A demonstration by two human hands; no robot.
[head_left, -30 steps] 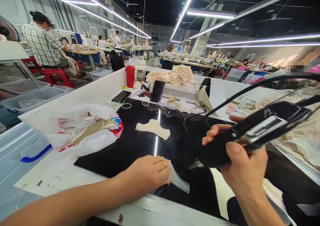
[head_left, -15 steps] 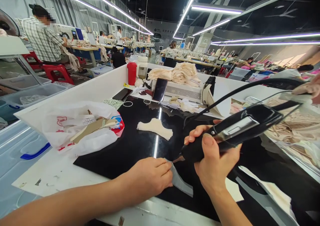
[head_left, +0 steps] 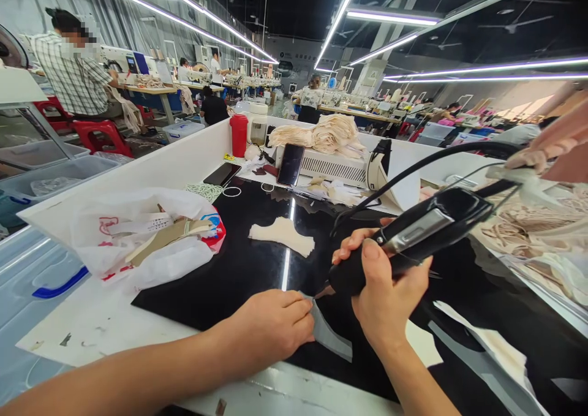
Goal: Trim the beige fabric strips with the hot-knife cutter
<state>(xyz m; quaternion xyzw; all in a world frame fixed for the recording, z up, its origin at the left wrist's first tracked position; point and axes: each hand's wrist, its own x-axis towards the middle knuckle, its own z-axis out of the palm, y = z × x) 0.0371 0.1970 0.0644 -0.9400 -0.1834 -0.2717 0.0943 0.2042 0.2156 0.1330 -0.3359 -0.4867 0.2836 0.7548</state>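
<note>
The grey piece (head_left: 334, 336) is laid on the black sheet (head_left: 229, 269) that covers much of the worktop (head_left: 275, 382), near its front edge. Its upper end is covered by the left hand (head_left: 282, 325); the left grip is closed on it, with the fingers bunched together and the piece held down. The lower end is left exposed, toward the right.

The black handheld tool (head_left: 413, 235) is gripped by the right hand (head_left: 390, 281), thumb on top, fingers wrapped around the far side. The tool is tilted, body raised to the right, metal tip (head_left: 325, 291) pointed down at the upper edge of the grey piece, just beside the left fingers. Whether the edge is touched by the tip cannot be told. A black cable (head_left: 427, 149) is seen arching above the tool. At upper right, a co-worker's hand (head_left: 551, 143) is seen, blurred, by the raised end of the tool.

Beyond the left hand, a cream piece (head_left: 282, 236) is placed alone on the sheet. To the left, tan pieces (head_left: 165, 238) are contained in a white plastic bag (head_left: 138, 269). To the right of the right forearm, a grey strip (head_left: 463, 355) and cream fabric (head_left: 496, 342) are noted.
</note>
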